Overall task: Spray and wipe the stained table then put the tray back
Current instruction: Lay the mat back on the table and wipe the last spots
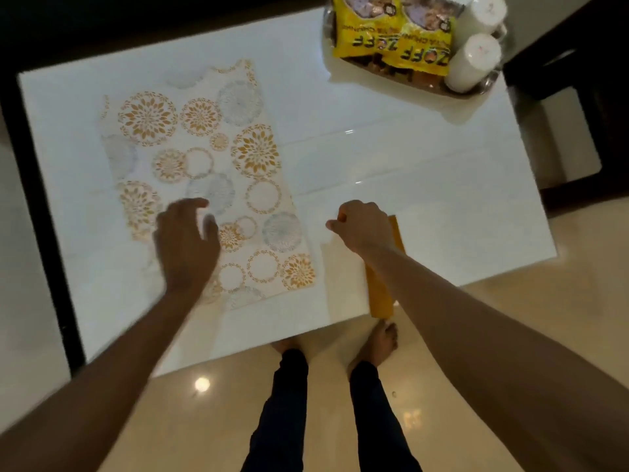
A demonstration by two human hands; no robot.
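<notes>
Left hand [186, 243] hovered spread over the patterned mat [204, 178] by the table's [442, 199] near edge. Right hand [362, 226] pinched something unclear beside the orange roll [384, 291], which overhung the edge and might fall. Tray [483, 88] sat at the far right corner.

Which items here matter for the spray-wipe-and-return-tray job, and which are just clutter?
Job:
- white table
- tray at the far right corner
- orange-and-white thing gripped by the right hand, possibly the wiping cloth; blurred
- left hand, over the patterned mat

Lying about:
- patterned mat
- yellow snack packets
- two white cylinders
</notes>
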